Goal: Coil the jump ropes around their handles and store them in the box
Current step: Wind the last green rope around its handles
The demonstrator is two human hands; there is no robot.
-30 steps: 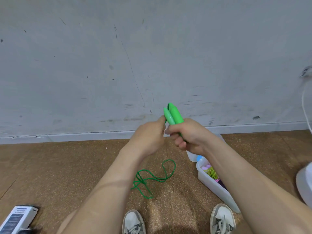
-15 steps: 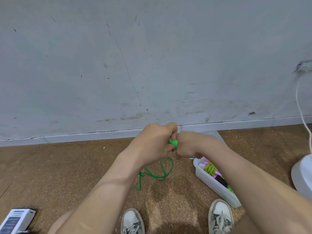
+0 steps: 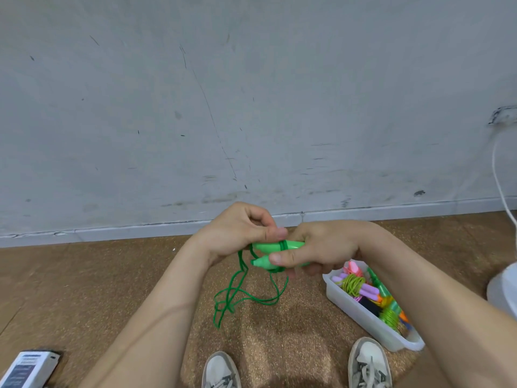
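My right hand (image 3: pixel 321 249) grips the two green handles (image 3: pixel 272 247) of a jump rope, held side by side and lying level, their tips pointing left. A few turns of green rope (image 3: pixel 240 295) are wound around the handles; the rest hangs in loose loops below, reaching toward the floor. My left hand (image 3: pixel 240 231) pinches the rope right at the handles with thumb and fingers. A white plastic box (image 3: pixel 361 312) stands on the floor under my right forearm, holding several coiled ropes in pink, purple, yellow-green and orange.
A grey wall with a white skirting board (image 3: pixel 140 229) rises close ahead. My two shoes (image 3: pixel 221 371) stand on the brown cork floor. A white packet (image 3: pixel 26 369) lies at the bottom left. A white cable (image 3: pixel 500 180) and a white object are at the right edge.
The handles have swung from upright to level and dropped lower. Rope now circles them, and the loose loops hang shorter under my hands.
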